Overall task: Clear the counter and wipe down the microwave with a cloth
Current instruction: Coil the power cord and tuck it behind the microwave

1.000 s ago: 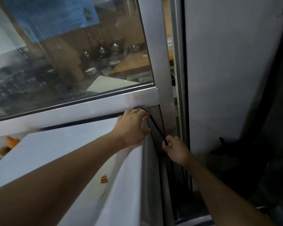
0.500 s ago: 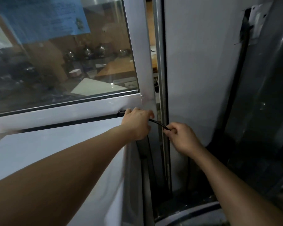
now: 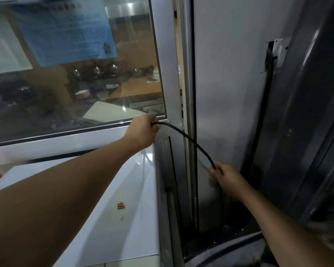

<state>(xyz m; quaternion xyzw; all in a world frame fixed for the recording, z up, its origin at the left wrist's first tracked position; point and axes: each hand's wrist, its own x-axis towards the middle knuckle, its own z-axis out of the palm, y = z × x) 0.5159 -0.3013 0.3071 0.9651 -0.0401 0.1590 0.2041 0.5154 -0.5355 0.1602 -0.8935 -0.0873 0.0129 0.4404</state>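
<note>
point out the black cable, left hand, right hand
black cable (image 3: 189, 140), head view, middle of the span between the hands
left hand (image 3: 143, 132), head view, back of hand
right hand (image 3: 228, 179), head view, back of hand

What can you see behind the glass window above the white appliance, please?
Behind the glass window there is a dim room with a wooden counter and metal pots. A blue paper and reflections cover the rest.

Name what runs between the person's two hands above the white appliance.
In the head view, a black cable arcs from the left hand down to the right hand, crossing the metal window frame.
</note>
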